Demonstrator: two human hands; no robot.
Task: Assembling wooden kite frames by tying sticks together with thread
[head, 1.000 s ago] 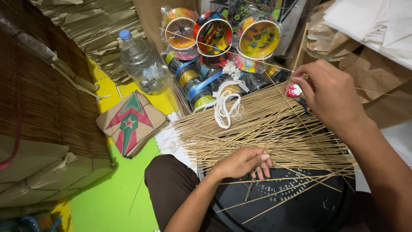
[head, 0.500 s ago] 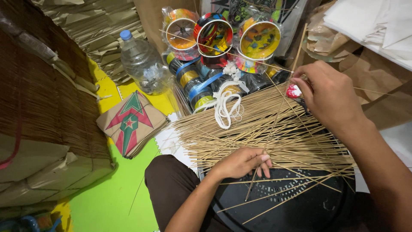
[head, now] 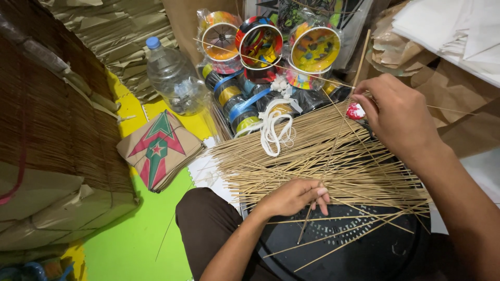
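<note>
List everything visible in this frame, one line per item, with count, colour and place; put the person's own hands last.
thin sticks: a large fanned pile, tan, centre, over the black tray
black tray: one, perforated, bottom centre right
white cord: one looped bundle, on the sticks' upper left
plastic bottle: one, clear with blue cap, upper left
string spools: several, multicoloured, wrapped in plastic, top centre
folded paper kites: one stack, brown with red and green pattern, left of centre
woven mat: one, brown, far left
green floor mat: one, bottom left
small red and white object: one, beside the right hand
left hand: resting on the sticks, fingers around one stick
right hand: pinching a stick, upper right
</note>
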